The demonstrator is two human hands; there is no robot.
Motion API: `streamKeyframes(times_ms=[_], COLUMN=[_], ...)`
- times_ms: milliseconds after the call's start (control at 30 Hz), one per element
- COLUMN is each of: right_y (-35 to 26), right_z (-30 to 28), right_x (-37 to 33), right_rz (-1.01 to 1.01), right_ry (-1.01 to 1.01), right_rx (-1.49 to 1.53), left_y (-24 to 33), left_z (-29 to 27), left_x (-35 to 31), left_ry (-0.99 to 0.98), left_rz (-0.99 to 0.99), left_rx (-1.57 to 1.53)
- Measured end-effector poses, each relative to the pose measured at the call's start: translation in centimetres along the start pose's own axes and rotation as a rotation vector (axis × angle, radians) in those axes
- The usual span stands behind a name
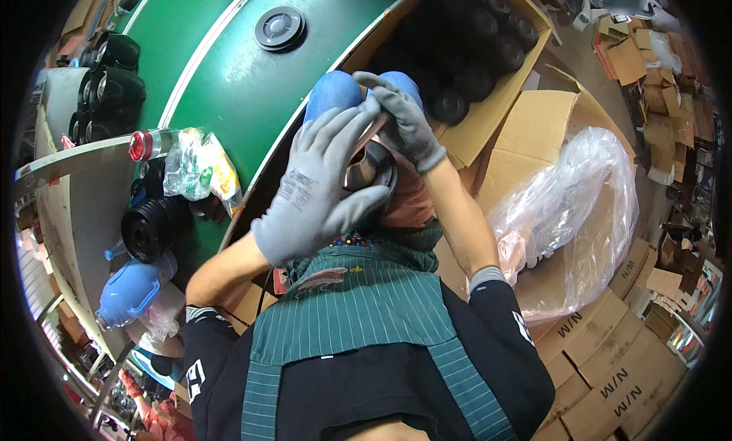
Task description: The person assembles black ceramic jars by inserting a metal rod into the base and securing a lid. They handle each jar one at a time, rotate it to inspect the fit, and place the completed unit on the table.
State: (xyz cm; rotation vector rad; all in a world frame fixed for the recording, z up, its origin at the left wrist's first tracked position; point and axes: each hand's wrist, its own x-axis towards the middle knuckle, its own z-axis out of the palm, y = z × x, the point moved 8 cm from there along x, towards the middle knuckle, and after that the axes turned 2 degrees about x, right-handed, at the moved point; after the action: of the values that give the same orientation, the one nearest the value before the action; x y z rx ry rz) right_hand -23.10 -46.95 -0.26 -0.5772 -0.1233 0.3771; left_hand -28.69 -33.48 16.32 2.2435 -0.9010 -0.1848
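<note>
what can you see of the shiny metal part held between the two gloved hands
The metal part is round with a shiny, steel-like surface and a dark ring at its rim; a flat copper-toned strip slants up from it. Much of it is hidden. The left hand, in a grey knit glove, wraps over its left side, and the right hand, gloved the same, pinches the strip from above. It is held close above the person's striped apron, in front of two blue rounded pieces.
</note>
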Motion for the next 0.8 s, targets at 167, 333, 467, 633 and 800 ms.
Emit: streamKeyframes(times_ms=[167,333,467,633,800], right_y=[1.2,-2.9,-4.0,-0.5,8.6], right_z=[-0.3,6.1,12.3,18.1,20.0], right_x=[-0.6,-6.3,-8.8,-9.5,-6.0], right_rz=[0.059,-0.237,-0.118,-0.138,0.023], right_ry=[0.028,-0.245,-0.402,-0.879,-0.927], right_rx=[0.107,-0.485,-0.903,-1.469,-1.683], left_y=[-2.3,-10.5,-11.2,-10.8,-4.5], left_z=[0.4,0.0,2.7,7.4,14.7], left_x=[-1.0,-1.5,2.7,8.2,13.1], left_ry=[0.211,0.289,0.157,-0.222,-0.403], left_rz=[-0.098,-0.29,0.04,0.059,0.375], left_rx=[0.036,-0.338,-0.454,-0.633,-0.997])
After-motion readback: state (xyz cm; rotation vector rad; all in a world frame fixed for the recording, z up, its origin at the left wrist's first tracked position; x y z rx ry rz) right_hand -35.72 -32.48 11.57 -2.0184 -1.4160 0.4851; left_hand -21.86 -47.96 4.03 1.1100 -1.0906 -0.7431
